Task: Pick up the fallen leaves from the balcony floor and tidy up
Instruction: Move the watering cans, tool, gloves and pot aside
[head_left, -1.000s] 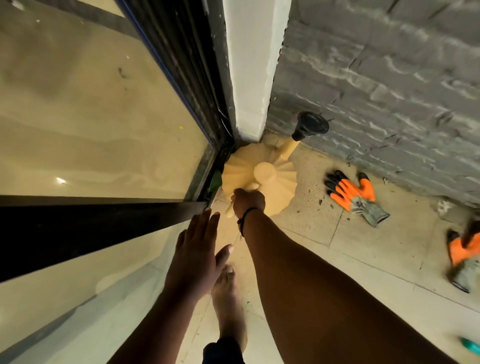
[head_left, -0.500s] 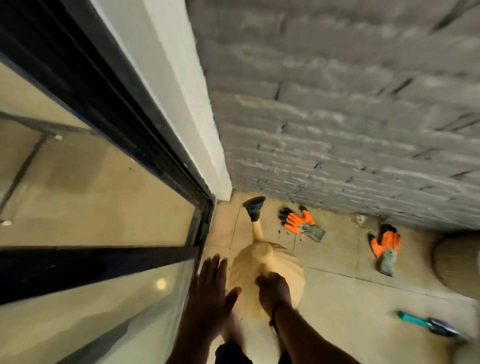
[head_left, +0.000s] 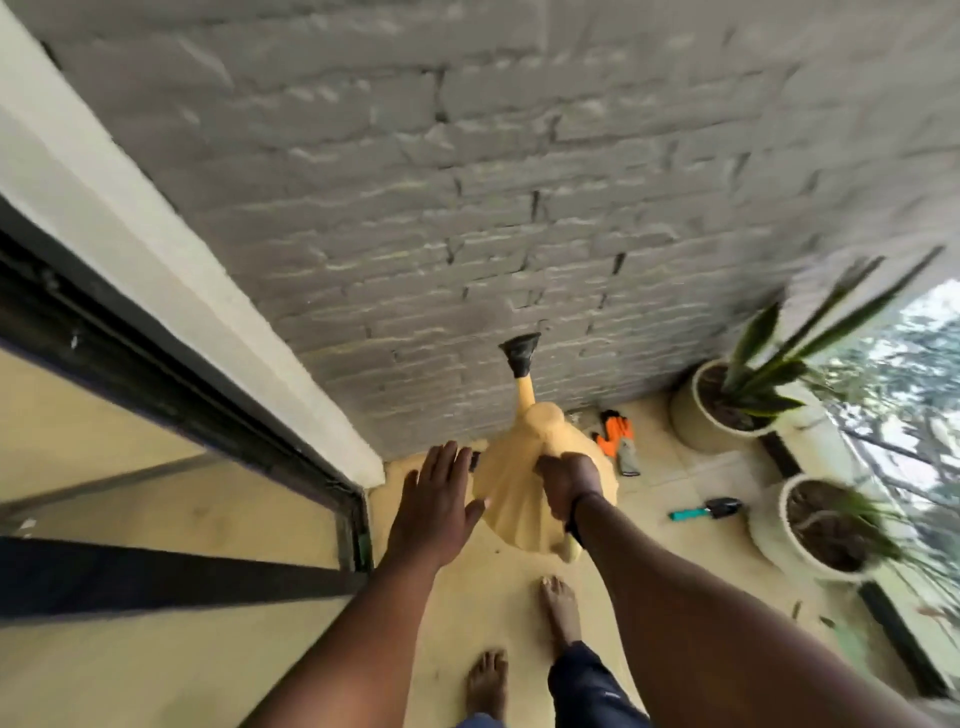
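Observation:
My right hand (head_left: 570, 486) grips the handle of a yellow ribbed watering can (head_left: 511, 483), which hangs in the air above the balcony floor (head_left: 675, 540). Its spout with a black rose (head_left: 519, 354) points toward the grey brick wall. My left hand (head_left: 434, 512) is spread open beside the can's left flank, holding nothing. No fallen leaves show clearly on the tiles; small dark specks lie at the lower right.
An orange and grey glove (head_left: 618, 441) lies by the wall. A teal-handled trowel (head_left: 704, 509) lies on the tiles. Two white pots with plants (head_left: 727, 400) (head_left: 821, 525) stand at the right edge. A glass sliding door (head_left: 171, 499) runs along the left. My bare feet (head_left: 558, 608) stand below.
The watering can has been lifted off the floor corner as I stood up. The view has pulled back and swung right, showing the pots. The left hand stays open beside the can.

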